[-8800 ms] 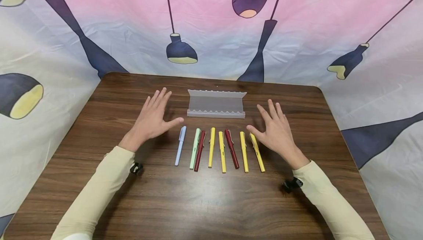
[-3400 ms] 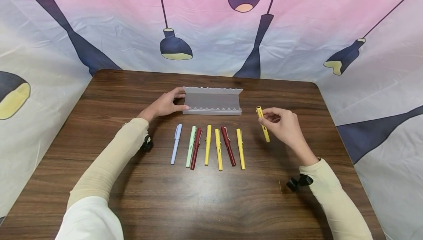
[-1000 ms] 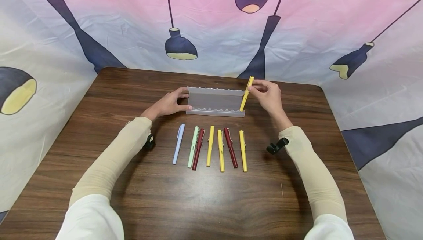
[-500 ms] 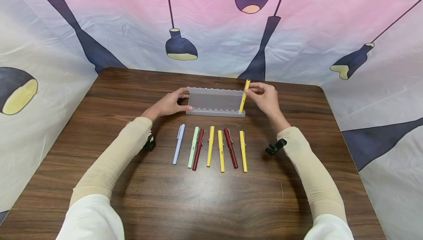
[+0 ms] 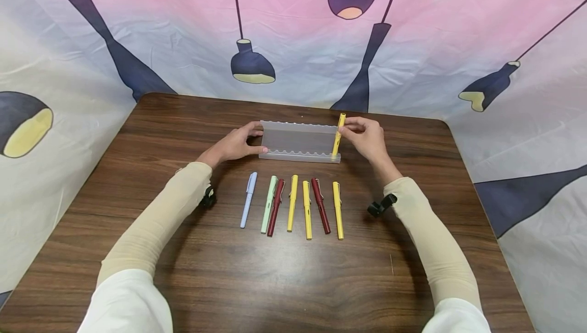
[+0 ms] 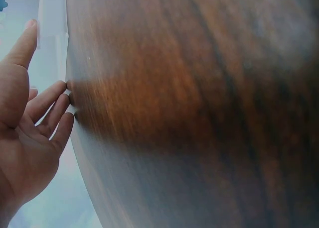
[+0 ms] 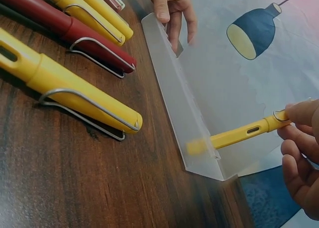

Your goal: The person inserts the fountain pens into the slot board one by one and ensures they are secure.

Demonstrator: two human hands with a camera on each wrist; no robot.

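My right hand (image 5: 368, 138) pinches a yellow pen (image 5: 338, 137) near its capped end, between thumb and fingers. The pen stands tilted, its lower end behind the scalloped front ledge of a translucent plastic pen tray (image 5: 298, 157), in the rightmost part. In the right wrist view, that yellow pen (image 7: 244, 134) shows blurred through the tray's front wall (image 7: 174, 108). My left hand (image 5: 233, 143) rests at the tray's left end, thumb touching the front corner and fingers behind. Its fingers look spread and fairly straight in the left wrist view, the fingertips at the wooden surface.
Several capped pens lie in a row in front of the tray: light blue (image 5: 248, 200), mint green (image 5: 269, 204), dark red (image 5: 276, 208), more yellow ones (image 5: 307, 211) and another dark red (image 5: 321, 205). A patterned cloth (image 5: 183, 43) hangs behind the wooden table (image 5: 284, 292).
My right hand picked up the rightmost yellow pen, brought it to the tray's right end, and lowered it slightly over the last second. My left hand moved to the tray's left end earlier and stays there.
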